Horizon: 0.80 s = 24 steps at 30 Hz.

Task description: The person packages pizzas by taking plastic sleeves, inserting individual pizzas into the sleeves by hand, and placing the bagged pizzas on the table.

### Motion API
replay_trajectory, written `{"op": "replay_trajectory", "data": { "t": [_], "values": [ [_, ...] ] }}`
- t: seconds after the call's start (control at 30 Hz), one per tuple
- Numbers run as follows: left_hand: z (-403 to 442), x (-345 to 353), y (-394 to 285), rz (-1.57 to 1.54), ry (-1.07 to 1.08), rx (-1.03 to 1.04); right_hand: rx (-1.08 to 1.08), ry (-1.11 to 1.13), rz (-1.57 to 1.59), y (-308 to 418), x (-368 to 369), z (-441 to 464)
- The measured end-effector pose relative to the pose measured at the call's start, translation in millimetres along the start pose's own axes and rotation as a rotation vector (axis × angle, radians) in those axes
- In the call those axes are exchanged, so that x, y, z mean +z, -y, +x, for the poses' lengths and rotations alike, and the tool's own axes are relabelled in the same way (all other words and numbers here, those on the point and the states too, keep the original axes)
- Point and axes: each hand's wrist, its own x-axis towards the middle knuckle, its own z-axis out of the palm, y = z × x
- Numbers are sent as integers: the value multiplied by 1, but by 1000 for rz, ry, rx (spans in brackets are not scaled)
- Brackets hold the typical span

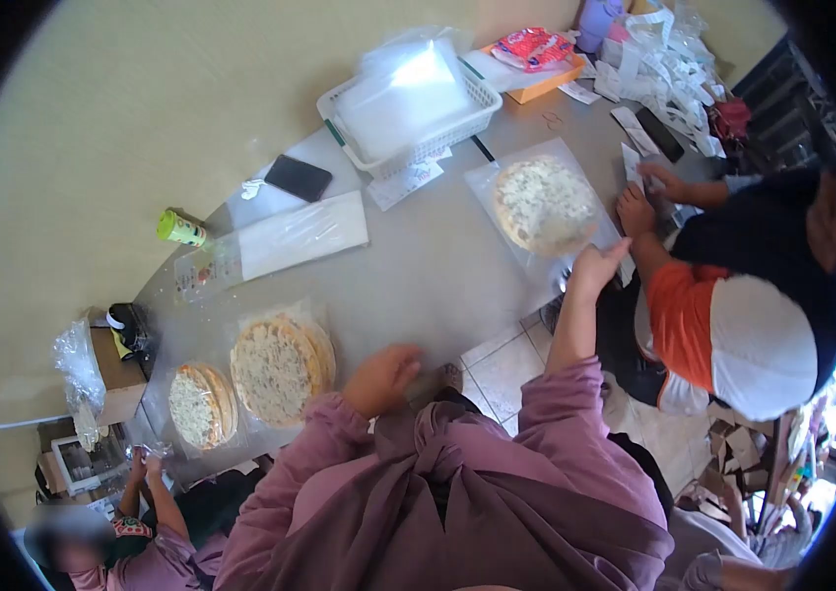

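My left hand [381, 380] hovers at the table's near edge, its fingers apart and nothing in them, to the right of a stack of large pizzas [278, 369] in clear plastic. A smaller wrapped stack of pizzas [201, 406] lies left of that one. At the right, my right hand [599, 268] is beside the lower right edge of a single pizza [545, 204] on a clear plastic sheet. Its fingers point outward and apart, with no object visible in them.
A white basket [418, 148] of plastic bags stands at the back. A phone [299, 178], flat bags [304, 234] and a green cup [181, 228] lie leftward. A co-worker's hands [636, 202] are at the right; another person [132, 532] is lower left.
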Motion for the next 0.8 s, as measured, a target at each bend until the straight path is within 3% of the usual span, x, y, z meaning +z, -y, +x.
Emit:
{"op": "replay_trajectory", "data": {
  "t": [0.03, 0.1, 0.17, 0.3, 0.33, 0.4, 0.47, 0.53, 0.6, 0.7, 0.73, 0.8],
  "values": [
    [1, -3, -2, 5, -12, -4, 1, 8, 10, 20, 8, -2],
    [-1, -7, -9, -56, -8, -113, -476, 133, -296, 90, 24, -22],
    [-4, -6, -7, -72, -52, -104, -532, 380, -112, 110, 83, -35],
    [-18, -4, 3, -49, -164, -82, -756, 820, -328, 117, 224, -75],
    [-23, -3, 4, -52, -169, -117, -761, 823, -307, 116, 246, -77],
    [-35, 3, 11, -71, -197, -156, -514, 1308, -720, 117, 284, -85],
    [-46, 3, 13, -126, -165, -238, -511, 1480, -946, 120, 310, -85],
    [-53, 0, 6, -153, -172, -285, -415, 1469, -1010, 135, 311, -84],
    [-58, -4, 3, -177, -170, -315, -413, 1250, -933, 113, 323, -93],
    [-62, -3, 7, -180, -186, -251, -554, 1091, -809, 79, 337, -93],
    [-62, -1, 10, -191, -201, -243, -565, 1086, -804, 86, 335, -88],
    [-63, -1, 11, -202, -216, -228, -683, 1293, -773, 99, 329, -77]
  ]
}}
